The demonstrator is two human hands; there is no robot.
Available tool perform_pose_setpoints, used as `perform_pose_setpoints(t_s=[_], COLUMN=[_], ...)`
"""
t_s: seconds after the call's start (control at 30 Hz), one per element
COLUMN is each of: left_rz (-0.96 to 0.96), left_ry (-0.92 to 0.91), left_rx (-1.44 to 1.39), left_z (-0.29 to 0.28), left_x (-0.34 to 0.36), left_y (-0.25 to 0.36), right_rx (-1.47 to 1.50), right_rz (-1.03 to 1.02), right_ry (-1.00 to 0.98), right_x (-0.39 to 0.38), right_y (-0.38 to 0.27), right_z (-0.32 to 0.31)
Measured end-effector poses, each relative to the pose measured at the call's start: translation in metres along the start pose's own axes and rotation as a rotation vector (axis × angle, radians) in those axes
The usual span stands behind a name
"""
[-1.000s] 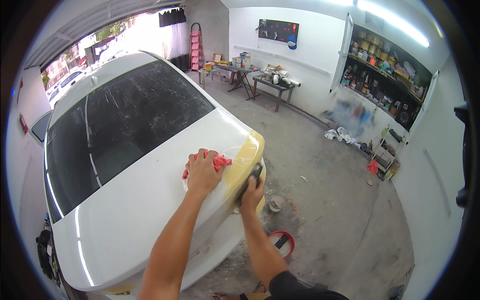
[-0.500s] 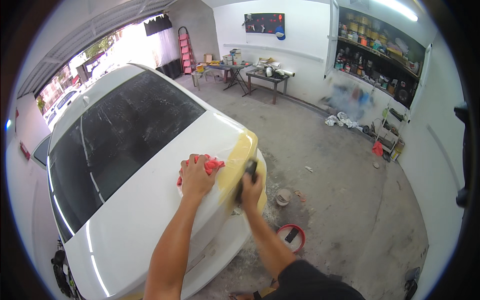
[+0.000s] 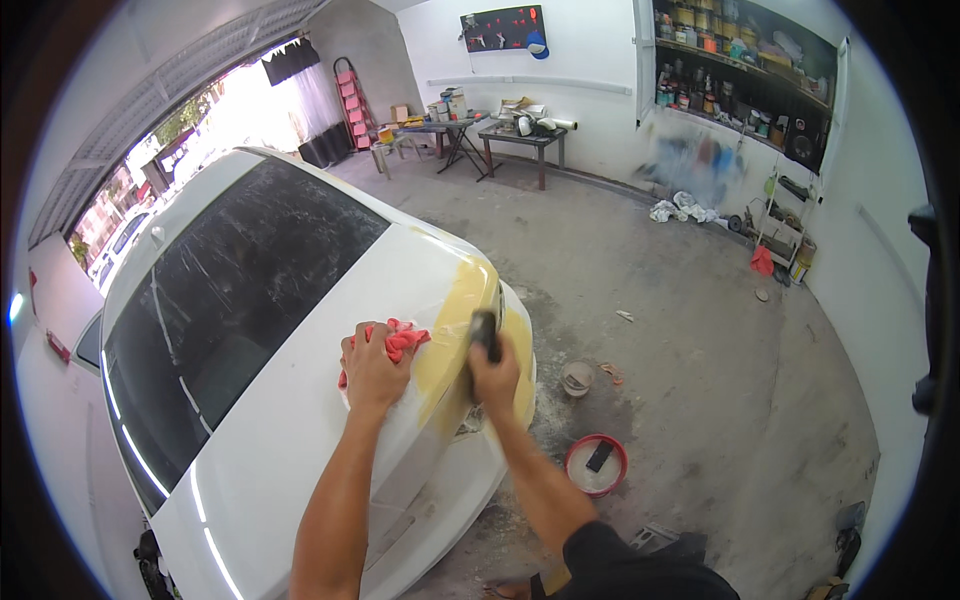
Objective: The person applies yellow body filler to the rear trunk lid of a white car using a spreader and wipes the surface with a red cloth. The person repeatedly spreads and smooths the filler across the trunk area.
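Note:
A white car (image 3: 270,430) stands before me, its rear corner covered by a yellowish patch (image 3: 455,305), probably body filler. My left hand (image 3: 378,374) presses down on the rear lid, its fingers closed over a crumpled red cloth (image 3: 408,338). At the rear corner my right hand (image 3: 497,380) grips a dark sanding block (image 3: 484,335) by its side. The block is upright against the patch's outer edge, blurred by motion. Its working face is hidden. Between the hands, part of the patch and the white lid show.
On the floor to the right sit a red-rimmed tub (image 3: 624,463) of cloudy liquid, with a dark block (image 3: 600,457) in it, and a small bucket (image 3: 577,379). Farther back are a work table (image 3: 540,139), a pink ladder (image 3: 352,105) and shelves (image 3: 745,65) of cans.
The view has shifted slightly, so the car and both hands appear a little farther left. Both grips are unchanged; the sanding block is blurred at the corner in both frames.

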State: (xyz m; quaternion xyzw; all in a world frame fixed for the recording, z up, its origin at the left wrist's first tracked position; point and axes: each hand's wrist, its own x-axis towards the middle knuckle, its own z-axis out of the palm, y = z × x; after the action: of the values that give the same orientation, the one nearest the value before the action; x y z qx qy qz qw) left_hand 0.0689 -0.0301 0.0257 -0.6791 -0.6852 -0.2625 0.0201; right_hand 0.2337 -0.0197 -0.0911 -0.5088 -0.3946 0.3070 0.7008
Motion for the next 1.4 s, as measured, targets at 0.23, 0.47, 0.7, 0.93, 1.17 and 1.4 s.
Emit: perform_pose_setpoints(t_s=[0.23,0.47,0.7,0.93,1.17,1.4], left_rz=[-0.006,0.031,0.067,0.055,0.058,0.000], left_ry=[0.009,0.030,0.069,0.104,0.114,0.106], left_rx=[0.013,0.006,0.033,0.088,0.109,0.076], left_z=[0.000,0.001,0.007,0.011,0.011,0.010], left_x=[-0.001,-0.001,0.000,-0.004,-0.004,-0.006], left_y=[0.002,0.002,0.000,0.005,0.007,0.009], right_rx=[0.135,0.291,0.204,0.190,0.332,0.317], right_rz=[0.012,0.161,0.131,0.149,0.302,0.458], right_ry=[-0.078,-0.150,-0.323,0.002,-0.226,-0.032], right_x=[-0.042,0.071,-0.085,0.085,-0.122,0.113], right_y=[0.039,0.027,0.005,0.023,-0.013,-0.002], right_z=[0.002,-0.003,-0.021,0.000,-0.006,0.001])
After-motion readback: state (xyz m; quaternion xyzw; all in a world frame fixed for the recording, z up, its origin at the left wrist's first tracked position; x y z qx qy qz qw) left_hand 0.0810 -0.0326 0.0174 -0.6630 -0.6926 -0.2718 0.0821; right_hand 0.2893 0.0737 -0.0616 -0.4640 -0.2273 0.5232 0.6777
